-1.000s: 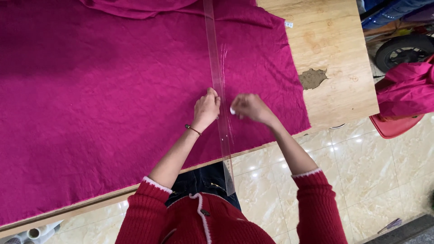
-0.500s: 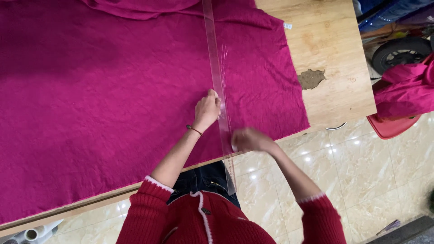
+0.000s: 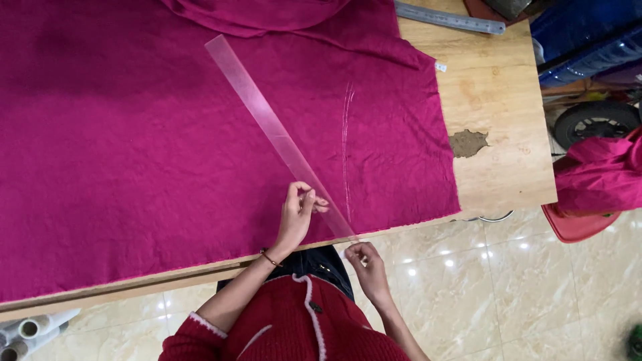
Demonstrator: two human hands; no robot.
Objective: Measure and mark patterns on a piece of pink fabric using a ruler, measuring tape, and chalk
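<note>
Now clear ruler [image 3: 277, 137] lies slanted across pink cloth [image 3: 134, 134], no longer straight along chalk lines [image 3: 346, 144] (those show just right of it). Left hand [image 3: 296, 217] pinches ruler's near part. Right hand [image 3: 366, 262], below table edge [image 3: 167, 281], curled narrow near ruler's tip; grip unclear.
</note>
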